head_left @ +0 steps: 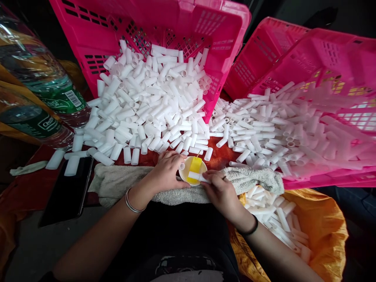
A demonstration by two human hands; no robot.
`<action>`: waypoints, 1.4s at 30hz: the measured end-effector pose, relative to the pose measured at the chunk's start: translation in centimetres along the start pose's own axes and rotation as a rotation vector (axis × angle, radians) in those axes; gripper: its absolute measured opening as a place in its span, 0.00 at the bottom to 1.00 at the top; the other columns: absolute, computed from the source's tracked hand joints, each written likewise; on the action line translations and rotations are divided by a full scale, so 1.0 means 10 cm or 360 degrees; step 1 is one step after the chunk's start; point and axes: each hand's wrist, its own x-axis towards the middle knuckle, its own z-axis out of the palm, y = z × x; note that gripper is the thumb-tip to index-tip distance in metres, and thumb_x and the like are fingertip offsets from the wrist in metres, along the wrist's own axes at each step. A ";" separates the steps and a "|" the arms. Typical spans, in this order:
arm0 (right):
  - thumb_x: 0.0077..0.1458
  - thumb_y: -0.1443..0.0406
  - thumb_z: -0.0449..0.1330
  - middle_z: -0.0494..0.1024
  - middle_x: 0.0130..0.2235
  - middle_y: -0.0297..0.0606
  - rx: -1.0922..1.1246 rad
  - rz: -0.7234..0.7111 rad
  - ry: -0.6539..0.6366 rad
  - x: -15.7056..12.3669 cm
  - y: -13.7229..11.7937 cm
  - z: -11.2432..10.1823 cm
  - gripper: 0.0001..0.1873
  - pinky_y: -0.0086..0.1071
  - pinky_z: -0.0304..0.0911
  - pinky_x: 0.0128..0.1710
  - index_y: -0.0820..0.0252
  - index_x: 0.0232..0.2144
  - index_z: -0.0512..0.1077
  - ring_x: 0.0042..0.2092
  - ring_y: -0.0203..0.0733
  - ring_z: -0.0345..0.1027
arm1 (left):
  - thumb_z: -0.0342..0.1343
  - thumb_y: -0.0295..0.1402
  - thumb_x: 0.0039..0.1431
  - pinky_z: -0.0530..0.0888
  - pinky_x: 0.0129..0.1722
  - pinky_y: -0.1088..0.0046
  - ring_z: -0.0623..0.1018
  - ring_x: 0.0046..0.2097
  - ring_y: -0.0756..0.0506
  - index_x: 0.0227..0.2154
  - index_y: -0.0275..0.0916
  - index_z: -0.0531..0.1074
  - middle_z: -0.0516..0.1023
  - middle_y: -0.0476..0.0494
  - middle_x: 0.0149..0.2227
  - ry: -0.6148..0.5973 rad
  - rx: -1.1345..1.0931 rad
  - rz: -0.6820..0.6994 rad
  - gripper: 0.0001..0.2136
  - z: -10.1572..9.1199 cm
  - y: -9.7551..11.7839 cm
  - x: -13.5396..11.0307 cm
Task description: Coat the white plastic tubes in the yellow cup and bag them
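Note:
A small white bowl (182, 175) with a yellow block (195, 165) and yellow liquid in it stands in front of me. My left hand (168, 171) curls at the bowl's left side, its fingers closed around a short wide white tube (181, 167) whose round end shows. From the right, my right hand (219, 191) pinches a white tube (195, 176) and holds its tip over the bowl, by the lower part of the yellow block. Whether that tip touches the liquid I cannot tell. A thin stick (199, 154) stands up at the block's top.
A pink crate (232, 51) spills wide white tubes (152, 98); another pink crate (308, 47) spills narrower ones (264, 125). A grey towel (117, 182) lies under my wrists. Left are a phone (69, 192) and water bottles (58, 96). An orange sack (329, 223) holds tubes at right.

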 end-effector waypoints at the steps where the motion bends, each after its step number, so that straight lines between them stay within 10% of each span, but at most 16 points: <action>1: 0.64 0.67 0.56 0.79 0.44 0.44 -0.0065 -0.0140 0.0007 -0.02 0.01 0.01 0.08 0.44 0.75 0.45 0.55 0.42 0.73 0.46 0.48 0.76 | 0.73 0.52 0.37 0.62 0.59 0.49 0.70 0.57 0.32 0.52 0.40 0.65 0.76 0.37 0.54 -0.0012 0.0011 -0.0002 0.40 -0.01 0.00 0.01; 4: 0.62 0.69 0.57 0.79 0.45 0.43 0.0024 -0.0295 0.0136 -0.03 0.03 0.00 0.06 0.44 0.75 0.46 0.54 0.40 0.72 0.46 0.47 0.75 | 0.71 0.53 0.38 0.60 0.61 0.44 0.69 0.58 0.30 0.52 0.39 0.65 0.76 0.35 0.52 -0.0060 0.0046 0.0031 0.40 -0.06 0.00 0.03; 7: 0.62 0.61 0.61 0.79 0.41 0.41 0.0453 0.0152 0.0351 0.04 -0.05 -0.08 0.06 0.36 0.76 0.36 0.54 0.41 0.69 0.39 0.43 0.76 | 0.65 0.51 0.49 0.58 0.62 0.40 0.65 0.62 0.27 0.50 0.37 0.65 0.72 0.30 0.55 -0.0007 0.0103 0.0123 0.32 -0.16 0.04 0.05; 11: 0.62 0.54 0.60 0.77 0.33 0.36 0.0885 0.0502 0.0273 0.17 -0.29 -0.29 0.13 0.30 0.72 0.28 0.55 0.42 0.70 0.30 0.37 0.72 | 0.45 0.33 0.68 0.75 0.47 0.57 0.77 0.47 0.39 0.47 0.37 0.65 0.75 0.36 0.44 -0.0011 0.0031 0.0205 0.09 -0.38 0.19 0.11; 17: 0.59 0.55 0.63 0.78 0.33 0.37 0.0819 0.0434 0.0149 0.20 -0.50 -0.51 0.13 0.31 0.69 0.29 0.56 0.40 0.73 0.31 0.39 0.71 | 0.46 0.33 0.70 0.78 0.38 0.64 0.77 0.39 0.43 0.46 0.37 0.68 0.77 0.40 0.38 0.0079 0.0249 0.0516 0.09 -0.56 0.52 0.16; 23: 0.62 0.56 0.59 0.76 0.31 0.35 0.0661 0.0440 -0.0052 0.22 -0.62 -0.56 0.11 0.30 0.67 0.29 0.57 0.37 0.73 0.31 0.38 0.69 | 0.45 0.33 0.70 0.77 0.33 0.62 0.77 0.35 0.41 0.44 0.34 0.68 0.77 0.39 0.34 0.0074 0.0359 0.0511 0.10 -0.46 0.77 0.05; 30: 0.65 0.60 0.49 0.62 0.19 0.31 -0.0013 0.0091 0.0223 0.03 -0.69 -0.49 0.20 0.30 0.54 0.24 0.55 0.20 0.59 0.22 0.35 0.55 | 0.46 0.31 0.66 0.76 0.31 0.66 0.78 0.33 0.43 0.35 0.42 0.65 0.77 0.45 0.32 -0.0244 -0.0393 0.0156 0.05 -0.38 1.15 -0.14; 35: 0.68 0.57 0.46 0.63 0.19 0.30 0.0171 0.0557 0.0185 -0.26 -0.72 -0.40 0.22 0.27 0.57 0.21 0.55 0.21 0.58 0.21 0.34 0.57 | 0.47 0.29 0.64 0.76 0.30 0.63 0.78 0.32 0.41 0.38 0.42 0.65 0.77 0.42 0.32 -0.0183 -0.0275 0.0132 0.04 -0.05 1.40 -0.32; 42: 0.63 0.47 0.51 0.72 0.20 0.40 -0.0934 0.0781 0.0051 -0.94 -0.07 -1.30 0.24 0.34 0.61 0.18 0.56 0.27 0.72 0.19 0.43 0.66 | 0.59 0.43 0.62 0.73 0.57 0.44 0.71 0.61 0.28 0.66 0.39 0.46 0.67 0.25 0.60 0.0053 -0.0009 0.0078 0.37 -0.08 0.70 -0.33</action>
